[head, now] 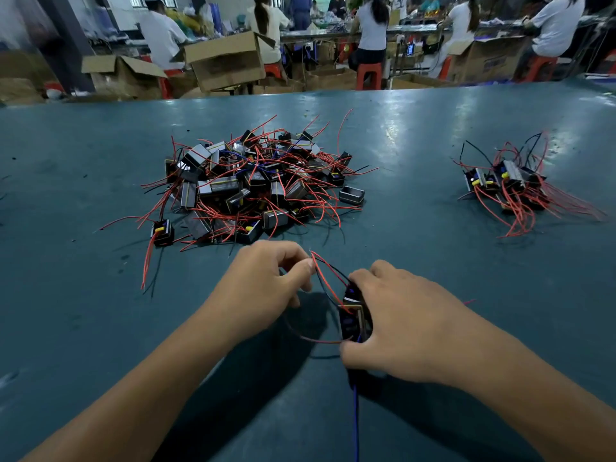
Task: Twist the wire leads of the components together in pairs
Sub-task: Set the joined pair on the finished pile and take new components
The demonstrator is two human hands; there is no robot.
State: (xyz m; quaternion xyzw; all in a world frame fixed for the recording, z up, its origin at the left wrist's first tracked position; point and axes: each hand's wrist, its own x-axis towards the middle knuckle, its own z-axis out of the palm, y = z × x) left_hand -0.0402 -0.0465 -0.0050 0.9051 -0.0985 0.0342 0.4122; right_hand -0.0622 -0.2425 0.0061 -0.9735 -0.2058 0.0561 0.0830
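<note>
Red and black leads are pinched in the left hand while the right hand grips the component on the tabletop; twisting seems underway, needing steady finger rolling.

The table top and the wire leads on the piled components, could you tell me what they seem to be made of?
Table top: probably a smooth teal rubber or vinyl mat, since it shows soft glare patches and scuffs. Wire leads in the pile: likely metal cores in glossy red, black or blue plastic insulation, as they hold springy curves; the cores cannot be seen.
</note>
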